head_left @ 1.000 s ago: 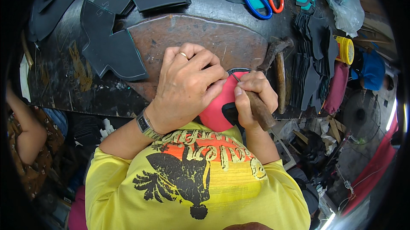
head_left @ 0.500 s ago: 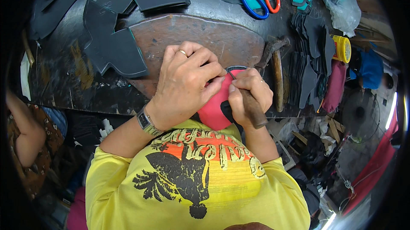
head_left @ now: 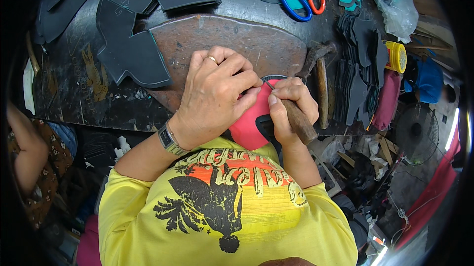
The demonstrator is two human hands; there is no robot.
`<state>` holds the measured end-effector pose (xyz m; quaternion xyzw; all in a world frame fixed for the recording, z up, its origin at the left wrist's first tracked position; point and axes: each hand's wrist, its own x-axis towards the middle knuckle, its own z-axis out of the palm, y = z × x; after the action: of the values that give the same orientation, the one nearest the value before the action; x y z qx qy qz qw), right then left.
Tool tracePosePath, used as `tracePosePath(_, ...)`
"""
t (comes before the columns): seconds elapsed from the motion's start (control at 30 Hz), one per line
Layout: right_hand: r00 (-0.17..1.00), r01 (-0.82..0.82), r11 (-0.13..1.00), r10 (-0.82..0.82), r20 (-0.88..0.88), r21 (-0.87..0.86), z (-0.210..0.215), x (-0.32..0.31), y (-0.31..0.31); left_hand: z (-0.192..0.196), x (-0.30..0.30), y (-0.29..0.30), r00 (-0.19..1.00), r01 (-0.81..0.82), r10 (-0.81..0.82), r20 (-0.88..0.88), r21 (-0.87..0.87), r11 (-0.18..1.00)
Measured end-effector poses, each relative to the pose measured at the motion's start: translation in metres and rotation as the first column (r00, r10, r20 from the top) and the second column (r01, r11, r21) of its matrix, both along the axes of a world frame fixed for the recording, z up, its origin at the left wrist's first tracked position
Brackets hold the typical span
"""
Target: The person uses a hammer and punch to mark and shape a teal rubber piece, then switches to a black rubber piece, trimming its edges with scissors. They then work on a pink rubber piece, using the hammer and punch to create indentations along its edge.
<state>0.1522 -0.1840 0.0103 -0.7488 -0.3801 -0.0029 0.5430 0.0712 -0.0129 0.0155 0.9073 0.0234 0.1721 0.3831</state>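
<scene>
The pink piece (head_left: 247, 130) lies between the two hands, at the near side of the bench (head_left: 64, 83), its lower end just in front of the yellow shirt (head_left: 276, 216) and its dark-rimmed far end over the brown board (head_left: 222, 34). It looks thin and light, more supple than stiff, and likely to bend or crease if it is held by one corner only. Its smooth face may slide a little under dry fingers; it seems hard to break, though a metal point could mark it. The rim probably gives the surest hold, with the flat part supported beside it.

The left hand (head_left: 212, 93) covers the piece's left side. Its thumb and forefinger curl close to each other at the upper part; whether they are clamped on the material cannot be told. The right hand (head_left: 294, 103) is wrapped around a wooden-handled tool (head_left: 300, 125), fingers closed and thumb pressed near the shaft, whose thin metal reaches the piece's far edge. The tool appears rigid and easily steadied by its thick handle.
</scene>
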Motion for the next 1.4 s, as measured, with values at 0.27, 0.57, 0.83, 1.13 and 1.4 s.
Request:
tracePosePath(0.27, 1.0, -0.022, 1.0, 0.022, 0.006, -0.007, -0.0001, -0.001, 0.0002, 0.0004, 0.0004, 0.0, 1.0, 0.001, -0.001, -0.002, -0.004, 1.0)
tracePosePath(0.57, 0.995, -0.005, 0.999, 0.009, 0.097, -0.042, -0.0044, -0.0042, 0.0042, -0.0013, 0.0005, 0.0, 1.0, 0.002, -0.002, 0.009, -0.008, 1.0)
tracePosePath(0.83, 0.993, 0.0, 0.999, 0.006, 0.119, -0.045, -0.0034, -0.0029, 0.0058, 0.0009, -0.0041, -0.002, 0.999, -0.049, 0.049, 0.004, 0.057, 0.997)
tracePosePath(1.13, 0.997, -0.01, 0.999, 0.013, 0.07, -0.046, -0.0016, -0.0009, 0.002, -0.0005, -0.0047, -0.0036, 0.998, -0.055, 0.056, -0.01, 0.048, 0.997)
tracePosePath(1.4, 0.994, -0.012, 0.994, 0.024, -0.107, 0.11, -0.0024, -0.0001, -0.004, 0.0002, -0.0047, -0.0038, 0.999, -0.04, 0.04, 0.01, 0.037, 0.998)
